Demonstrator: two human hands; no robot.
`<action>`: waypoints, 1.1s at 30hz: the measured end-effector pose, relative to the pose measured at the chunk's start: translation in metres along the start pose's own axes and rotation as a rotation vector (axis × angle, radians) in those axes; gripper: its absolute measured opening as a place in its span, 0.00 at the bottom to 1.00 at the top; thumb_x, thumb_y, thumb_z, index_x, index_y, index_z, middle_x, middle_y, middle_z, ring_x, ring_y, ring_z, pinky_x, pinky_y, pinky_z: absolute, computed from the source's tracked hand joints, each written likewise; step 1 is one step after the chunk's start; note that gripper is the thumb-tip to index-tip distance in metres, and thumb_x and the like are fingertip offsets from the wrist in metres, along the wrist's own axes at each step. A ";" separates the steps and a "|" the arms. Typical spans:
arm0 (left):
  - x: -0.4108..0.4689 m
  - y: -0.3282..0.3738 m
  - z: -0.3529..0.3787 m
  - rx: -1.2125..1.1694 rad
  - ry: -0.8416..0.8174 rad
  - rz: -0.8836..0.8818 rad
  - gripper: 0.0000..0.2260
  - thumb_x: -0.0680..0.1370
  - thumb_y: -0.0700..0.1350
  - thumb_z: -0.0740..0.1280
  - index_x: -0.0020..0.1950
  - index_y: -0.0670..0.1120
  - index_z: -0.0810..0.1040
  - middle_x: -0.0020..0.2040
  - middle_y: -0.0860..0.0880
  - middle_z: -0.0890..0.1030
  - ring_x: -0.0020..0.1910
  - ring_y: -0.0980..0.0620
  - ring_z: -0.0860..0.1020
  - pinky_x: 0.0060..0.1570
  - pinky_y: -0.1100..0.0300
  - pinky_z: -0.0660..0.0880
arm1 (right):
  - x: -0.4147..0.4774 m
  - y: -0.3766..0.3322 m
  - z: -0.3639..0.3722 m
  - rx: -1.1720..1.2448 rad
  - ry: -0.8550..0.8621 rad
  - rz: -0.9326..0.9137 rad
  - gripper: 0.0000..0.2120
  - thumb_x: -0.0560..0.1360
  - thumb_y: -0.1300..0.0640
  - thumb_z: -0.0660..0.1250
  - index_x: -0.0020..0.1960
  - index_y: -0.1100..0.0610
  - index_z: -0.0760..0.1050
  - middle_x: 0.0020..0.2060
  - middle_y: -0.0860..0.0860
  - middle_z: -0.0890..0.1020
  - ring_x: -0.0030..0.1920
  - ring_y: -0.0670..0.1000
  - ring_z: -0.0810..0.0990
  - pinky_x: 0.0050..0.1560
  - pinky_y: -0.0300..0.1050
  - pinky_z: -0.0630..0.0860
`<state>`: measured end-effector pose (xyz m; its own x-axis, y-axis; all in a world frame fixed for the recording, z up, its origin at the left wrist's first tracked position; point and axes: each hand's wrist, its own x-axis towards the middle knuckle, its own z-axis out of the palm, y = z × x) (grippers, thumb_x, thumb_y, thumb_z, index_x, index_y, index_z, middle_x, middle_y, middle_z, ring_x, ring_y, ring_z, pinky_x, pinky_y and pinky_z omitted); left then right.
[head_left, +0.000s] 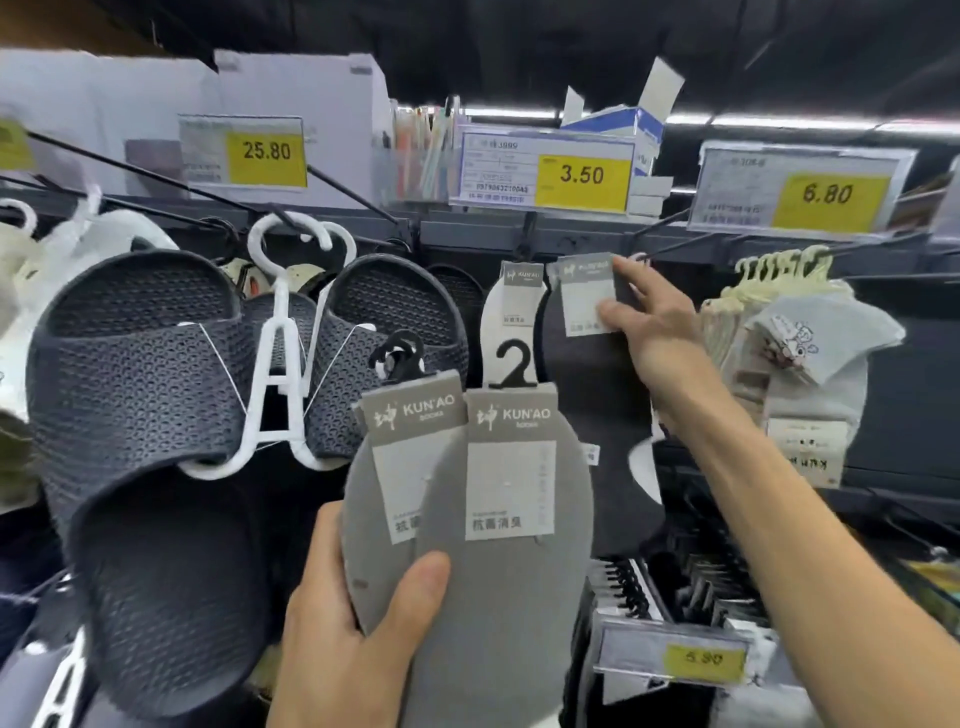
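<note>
Left hand (358, 613): low in the view, fingers curled behind and thumb pressed across the front of two grey sock packs (509, 597). The packs overlap, held upright, each with a KUN'AO card and a black hook at the top. The grip sits at their lower left edge.

Right hand (654, 322): arm extended up to the display rail. It pinches the black sock pack (613, 415) at its label card (584, 296), thumb on the card's front, forefinger at the card's top corner. The remaining fingers lie behind the pack and are not visible. The pack is just beside the peg hook (675, 244); whether it hangs on it cannot be told.

Adjacent stock: a pale sock pack (511, 306) hangs just left of the black one. Dark perforated slippers (145, 364) on a white hanger (280, 364) occupy the left side. Light socks (810, 353) hang to the right. Price tags above read 25.80 (267, 151), 3.50 (582, 175) and 6.80 (827, 194).
</note>
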<state>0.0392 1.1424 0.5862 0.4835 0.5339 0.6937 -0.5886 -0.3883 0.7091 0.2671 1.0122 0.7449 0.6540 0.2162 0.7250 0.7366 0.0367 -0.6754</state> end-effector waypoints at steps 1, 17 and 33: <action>-0.002 0.000 0.001 -0.010 -0.018 -0.012 0.26 0.62 0.72 0.72 0.58 0.71 0.74 0.50 0.58 0.85 0.48 0.59 0.84 0.45 0.45 0.78 | 0.010 0.003 0.010 -0.056 -0.004 -0.022 0.22 0.78 0.61 0.64 0.69 0.48 0.73 0.63 0.48 0.79 0.61 0.46 0.77 0.64 0.44 0.74; -0.004 -0.009 0.005 -0.080 0.003 -0.125 0.25 0.59 0.75 0.71 0.53 0.70 0.76 0.47 0.56 0.86 0.45 0.57 0.85 0.44 0.49 0.79 | 0.021 0.008 0.037 -0.352 -0.011 -0.064 0.20 0.79 0.52 0.64 0.71 0.53 0.72 0.60 0.52 0.80 0.59 0.49 0.78 0.64 0.47 0.73; 0.006 -0.013 0.028 -0.169 -0.074 -0.291 0.25 0.64 0.78 0.61 0.59 0.72 0.74 0.60 0.62 0.81 0.62 0.62 0.77 0.63 0.46 0.70 | -0.142 -0.030 -0.014 0.185 -0.346 0.025 0.17 0.70 0.52 0.73 0.57 0.41 0.80 0.52 0.44 0.86 0.49 0.46 0.85 0.44 0.36 0.81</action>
<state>0.0676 1.1292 0.5846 0.6890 0.5456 0.4771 -0.5152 -0.0943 0.8519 0.1550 0.9671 0.6639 0.5513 0.5342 0.6408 0.6570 0.1954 -0.7281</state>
